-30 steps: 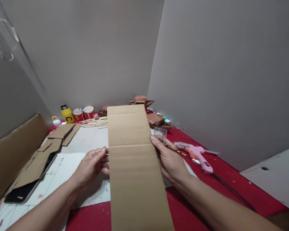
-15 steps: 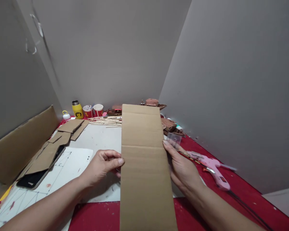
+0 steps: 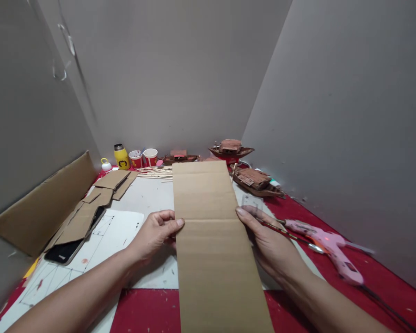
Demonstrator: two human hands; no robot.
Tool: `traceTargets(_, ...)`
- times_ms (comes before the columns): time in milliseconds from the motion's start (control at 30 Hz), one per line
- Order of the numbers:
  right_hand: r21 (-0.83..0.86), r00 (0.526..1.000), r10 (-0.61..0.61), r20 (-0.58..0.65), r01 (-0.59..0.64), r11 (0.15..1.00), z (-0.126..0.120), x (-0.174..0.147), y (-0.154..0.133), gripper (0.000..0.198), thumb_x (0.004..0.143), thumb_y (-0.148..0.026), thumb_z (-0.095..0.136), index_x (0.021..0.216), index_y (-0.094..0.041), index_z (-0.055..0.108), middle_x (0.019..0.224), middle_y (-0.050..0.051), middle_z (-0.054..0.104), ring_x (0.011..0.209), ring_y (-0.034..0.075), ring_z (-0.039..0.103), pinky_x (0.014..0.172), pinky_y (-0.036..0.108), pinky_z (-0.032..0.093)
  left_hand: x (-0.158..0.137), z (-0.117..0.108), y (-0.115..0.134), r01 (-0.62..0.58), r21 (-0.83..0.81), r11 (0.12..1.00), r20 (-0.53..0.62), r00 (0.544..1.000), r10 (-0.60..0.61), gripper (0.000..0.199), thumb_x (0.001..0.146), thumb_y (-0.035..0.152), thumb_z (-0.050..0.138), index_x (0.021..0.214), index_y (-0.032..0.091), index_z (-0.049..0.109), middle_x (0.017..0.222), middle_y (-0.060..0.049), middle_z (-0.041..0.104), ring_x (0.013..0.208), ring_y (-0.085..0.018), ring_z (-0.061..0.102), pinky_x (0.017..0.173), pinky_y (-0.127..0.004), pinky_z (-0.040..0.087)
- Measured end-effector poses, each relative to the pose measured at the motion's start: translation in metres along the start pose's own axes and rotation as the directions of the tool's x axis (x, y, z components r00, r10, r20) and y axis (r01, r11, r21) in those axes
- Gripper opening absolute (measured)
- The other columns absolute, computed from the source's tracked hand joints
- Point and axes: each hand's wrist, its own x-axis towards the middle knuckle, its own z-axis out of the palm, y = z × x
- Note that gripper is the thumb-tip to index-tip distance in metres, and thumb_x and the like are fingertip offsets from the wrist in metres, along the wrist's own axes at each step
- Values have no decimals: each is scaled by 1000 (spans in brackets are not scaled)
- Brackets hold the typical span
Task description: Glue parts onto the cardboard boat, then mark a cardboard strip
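Observation:
A long strip of brown cardboard (image 3: pixel 211 259), with a crease across its upper part, is held up over the table between my hands. My left hand (image 3: pixel 159 233) pinches its left edge, thumb on the front face. At the right edge, my right hand (image 3: pixel 268 240) grips with its thumb along the side and its fingers behind. A clear plastic piece (image 3: pixel 252 201) shows just past the right fingertips. A dark, thin pencil-like stick (image 3: pixel 287 234) runs by that hand; whether it is held, I cannot tell. The cardboard hides the table behind it.
A pink glue gun (image 3: pixel 333 245) lies right on the red cloth (image 3: pixel 145 310). Brown model boats (image 3: pixel 254 178), thin sticks (image 3: pixel 156 173), paper cups (image 3: pixel 150 157) and a yellow bottle (image 3: pixel 121 157) stand behind. Cardboard pieces (image 3: pixel 78 222), a phone (image 3: pixel 64 253) and a drawn plan (image 3: pixel 100 240) lie left.
The view has swung slightly left, shifting the surroundings rightward. The cardboard strip's top edge has dropped a little, uncovering more of the boats. Both hands keep hold of it.

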Motion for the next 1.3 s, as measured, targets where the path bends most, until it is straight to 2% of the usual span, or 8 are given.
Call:
traceTargets(167, -29, 1000, 16, 19, -15, 999, 3, -3, -3, 39, 53, -39, 89, 80, -24, 67, 70, -3, 72, 59, 16, 63, 50, 25, 47, 1, -4, 1, 22, 20, 1000, 57, 998, -23, 27, 78, 38, 76, 89, 14, 70, 75, -4, 65, 59, -9, 52, 53, -19, 35)
traceTargets(367, -61, 999, 19, 50, -16, 998, 1, -2, -3, 35, 57, -39, 87, 84, -24, 70, 74, 0, 74, 62, 16, 65, 56, 25, 50, 2, -5, -1, 75, 13, 997, 100, 992, -76, 41, 75, 37, 77, 107, 13, 68, 80, -9, 69, 62, -14, 59, 53, -23, 39)
traceTargets(700, -22, 965, -259, -42, 258, 966, 4, -6, -25, 43, 63, -40, 82, 99, -23, 68, 83, 2, 73, 52, 9, 57, 41, 18, 45, 9, -29, 11, 221, 108, 969, -23, 975, -220, 40, 70, 34, 81, 101, 15, 65, 80, -4, 68, 60, -11, 61, 49, -18, 46)
traceTargets(800, -7, 956, -295, -2, 295, 956, 2, -5, -26, 41, 67, -42, 80, 100, -22, 67, 83, 2, 73, 52, 8, 56, 38, 14, 41, 10, -35, 9, 243, 139, 960, -57, 970, -237, 42, 70, 36, 81, 102, 15, 64, 78, -3, 68, 58, -11, 60, 47, -18, 46)
traceTargets(933, 38, 943, -332, 29, 331, 943, 0, -5, -29, 39, 68, -42, 79, 99, -20, 67, 81, 3, 73, 50, 7, 56, 35, 12, 35, 7, -38, 9, 304, 228, 925, -56, 953, -299, 47, 70, 39, 80, 107, 15, 61, 87, -5, 69, 67, -14, 65, 58, -24, 54)
traceTargets(1100, 111, 925, -379, 15, 375, 920, -1, -10, -37, 37, 69, -46, 78, 95, -22, 66, 77, 0, 72, 48, 8, 58, 35, 14, 38, 1, -34, 15, 337, 346, 876, -37, 937, -346, 48, 75, 42, 72, 112, 14, 59, 78, -4, 66, 62, -14, 64, 61, -28, 55)
traceTargets(1200, 127, 938, -345, 26, 340, 932, 0, -12, -38, 40, 68, -52, 77, 92, -21, 65, 74, 0, 71, 45, 9, 58, 33, 15, 39, -2, -33, 19, 322, 449, 833, -62, 942, -331, 58, 76, 37, 70, 124, 11, 54, 74, -5, 66, 59, -17, 65, 59, -31, 55)
traceTargets(1300, 136, 962, -256, 92, 243, 960, 2, -9, -33, 45, 65, -56, 77, 88, -19, 65, 72, 1, 71, 44, 9, 57, 32, 15, 36, -9, -34, 26, 253, 576, 777, -147, 968, -206, 69, 75, 30, 69, 136, 10, 44, 81, -7, 68, 56, -17, 62, 56, -30, 51)
